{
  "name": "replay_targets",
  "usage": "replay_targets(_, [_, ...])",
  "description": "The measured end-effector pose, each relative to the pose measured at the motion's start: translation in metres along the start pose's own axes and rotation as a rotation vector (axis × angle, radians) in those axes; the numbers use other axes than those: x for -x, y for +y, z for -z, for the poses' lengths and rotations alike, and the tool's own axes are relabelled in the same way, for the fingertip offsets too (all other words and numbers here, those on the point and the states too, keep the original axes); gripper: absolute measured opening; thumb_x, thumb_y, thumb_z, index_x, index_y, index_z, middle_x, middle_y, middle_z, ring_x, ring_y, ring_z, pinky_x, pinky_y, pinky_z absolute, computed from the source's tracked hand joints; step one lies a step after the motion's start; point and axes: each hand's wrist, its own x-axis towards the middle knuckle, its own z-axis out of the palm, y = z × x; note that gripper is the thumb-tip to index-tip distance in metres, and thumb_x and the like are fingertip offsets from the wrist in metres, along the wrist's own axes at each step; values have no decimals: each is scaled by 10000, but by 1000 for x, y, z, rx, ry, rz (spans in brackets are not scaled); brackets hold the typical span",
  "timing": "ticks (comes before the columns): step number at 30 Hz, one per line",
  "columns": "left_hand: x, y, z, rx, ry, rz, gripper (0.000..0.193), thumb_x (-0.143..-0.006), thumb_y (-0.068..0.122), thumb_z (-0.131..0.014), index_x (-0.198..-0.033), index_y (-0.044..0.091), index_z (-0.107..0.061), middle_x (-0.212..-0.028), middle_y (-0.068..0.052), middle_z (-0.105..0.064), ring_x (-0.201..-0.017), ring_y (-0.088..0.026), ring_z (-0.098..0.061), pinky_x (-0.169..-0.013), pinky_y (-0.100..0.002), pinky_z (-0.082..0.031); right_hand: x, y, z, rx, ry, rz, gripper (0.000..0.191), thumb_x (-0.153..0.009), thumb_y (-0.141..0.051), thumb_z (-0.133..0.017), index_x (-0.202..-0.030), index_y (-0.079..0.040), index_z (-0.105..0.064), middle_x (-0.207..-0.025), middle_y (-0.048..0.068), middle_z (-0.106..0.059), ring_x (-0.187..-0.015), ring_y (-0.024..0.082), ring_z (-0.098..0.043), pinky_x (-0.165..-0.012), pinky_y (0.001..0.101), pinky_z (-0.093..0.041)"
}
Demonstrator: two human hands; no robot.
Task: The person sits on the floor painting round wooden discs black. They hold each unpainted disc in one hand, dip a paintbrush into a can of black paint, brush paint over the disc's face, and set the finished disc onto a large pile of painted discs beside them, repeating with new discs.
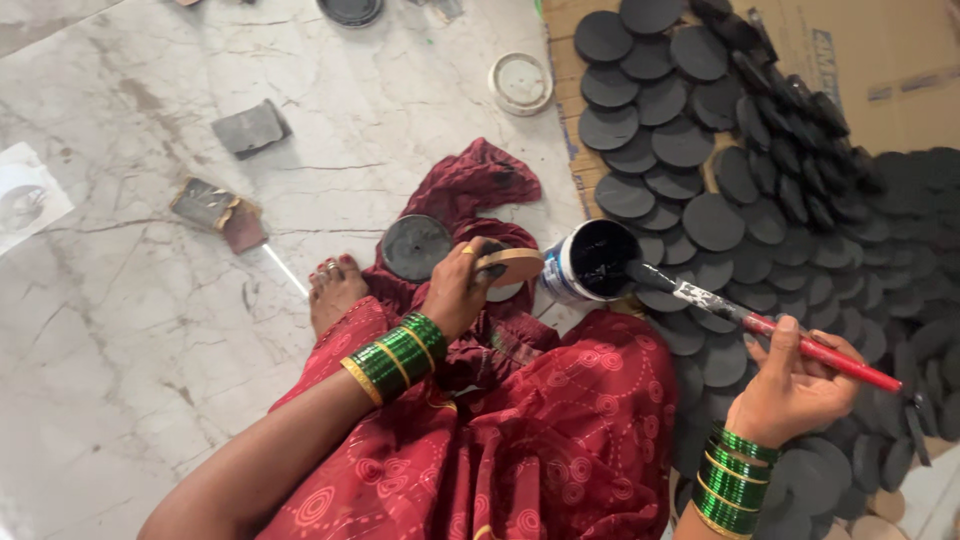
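While open marble floor (150, 330) is left to the left, the right side is crowded by black painted discs (700, 150) spread on cardboard (880, 60). An unpainted wooden disc (512, 264) is pinched at its edge by the left hand (455, 290) fingers. A red-handled brush (760, 325) is gripped between right hand (795, 385) fingers, bristles inside the tilted paint tin (590, 260).

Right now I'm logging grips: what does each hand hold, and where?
Left hand holds a round wooden disc by its edge. Right hand holds a red-handled paintbrush near the handle's rear end.
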Motion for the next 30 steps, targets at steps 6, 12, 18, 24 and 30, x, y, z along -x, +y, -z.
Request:
replay_targets(6, [1,6,2,10,4,-39,368,-835,-61,-640,-1184,45,-596,-1051,-201,-656,-1005,-430,-652,-818,-473,-525,3,-13,5,-53,93,47,237,-1114,59,-711,-1194,22,-491,-1115,160,-645,-929,213,-745,-702,280,-696])
replay_targets(12, [0,9,9,7,-16,-59,437,-800,-82,-625,-1212,59,-592,-1030,-198,-635,-992,-429,-648,-818,-466,-524,8,10,1,-116,179,-159,262,-1131,-72,-739,-1221,12,-508,-1143,158,-684,-911,186,-738,-668,249,-644])
replay_targets(18, [-1,16,10,44,51,-26,445,-814,-107,-594,-1222,68,-609,-1073,-185,-656,-1033,-414,-664,-838,-445,-540,13,23,2,-214,298,-277,275,-1024,-121,-757,-1163,-53,-530,-1074,93,-727,-836,153,-747,-641,253,-654])
replay_targets(24, [-1,17,12,79,61,15,388,-837,-91,-625,-1194,59,-622,-1052,-174,-670,-983,-376,-692,-807,-415,-548,23,3,-2,-409,186,-400,155,-1105,-144,-719,-1140,-48,-603,-1023,77,-720,-841,131,-732,-683,226,-634])
replay_targets(30, [-1,16,13,98,57,6,380,-866,-81,-634,-1222,51,-631,-1119,-156,-690,-1001,-294,-737,-818,-355,-576,42,-11,-31,-560,30,-486,122,-1081,-126,-681,-1101,-62,-580,-1007,88,-729,-809,128,-727,-665,225,-647])
